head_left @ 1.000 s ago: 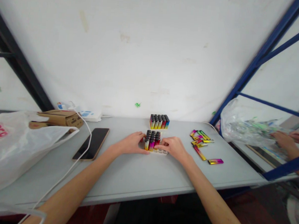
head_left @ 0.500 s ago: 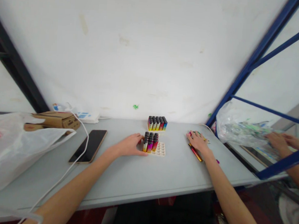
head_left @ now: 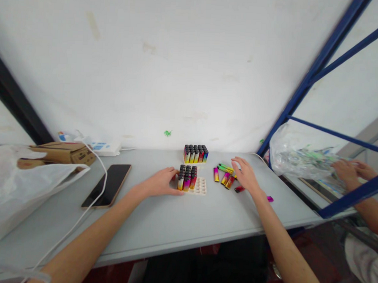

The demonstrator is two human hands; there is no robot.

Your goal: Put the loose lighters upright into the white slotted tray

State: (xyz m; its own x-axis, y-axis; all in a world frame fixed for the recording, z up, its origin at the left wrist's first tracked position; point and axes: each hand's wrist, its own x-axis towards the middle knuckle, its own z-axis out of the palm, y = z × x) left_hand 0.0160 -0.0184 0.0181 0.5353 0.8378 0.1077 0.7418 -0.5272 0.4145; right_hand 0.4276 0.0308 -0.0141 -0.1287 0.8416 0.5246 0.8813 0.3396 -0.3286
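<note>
Likely loading step: left hand (head_left: pixel 164 181) cups white plastic tray (head_left: pixel 201 187), grip unclear; right hand (head_left: pixel 244 173) spread, looks empty; next needs pinch on pink-gold lighter (head_left: pixel 216 175).

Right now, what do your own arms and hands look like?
The left forearm and right forearm are bare as far as they show: no sleeve, watch or bracelet. The left hand and right hand are ungloved; any rings are too small to tell.

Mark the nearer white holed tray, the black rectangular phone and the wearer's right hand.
White holed tray (head_left: pixel 201 187), head view: its unfilled slots.
Black rectangular phone (head_left: pixel 113 184), head view: its screen.
Right hand (head_left: pixel 247 176), head view: back of the hand.
</note>
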